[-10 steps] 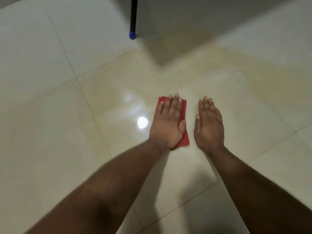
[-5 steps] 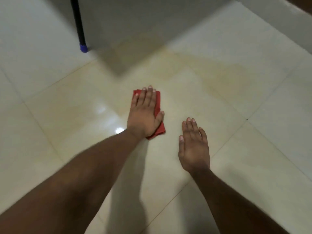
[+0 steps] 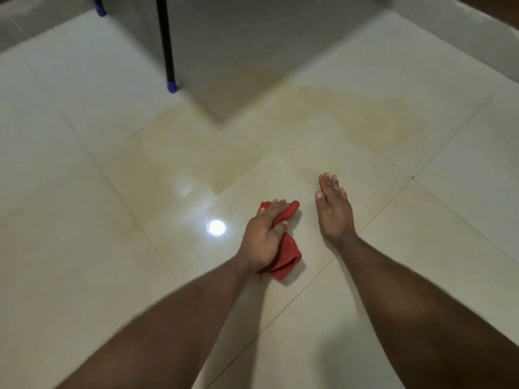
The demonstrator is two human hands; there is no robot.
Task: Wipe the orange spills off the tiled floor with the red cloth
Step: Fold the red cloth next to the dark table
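Observation:
The red cloth lies bunched on the glossy cream tiled floor. My left hand grips it, fingers curled over its top and thumb pinching the fold. To the right, my right hand rests flat on the floor with straight fingers, apart from the cloth. A faint orange film spreads over the tiles ahead and to the right, and a paler orange patch lies ahead on the left.
A black furniture leg with a blue foot stands ahead on the left, another blue foot farther back. A dark shadow covers the floor behind them. A raised ledge runs along the far right.
My left hand went from pressing flat on the folded cloth to gripping it bunched up and drawing it nearer. The view pulled back, showing more floor and a second leg.

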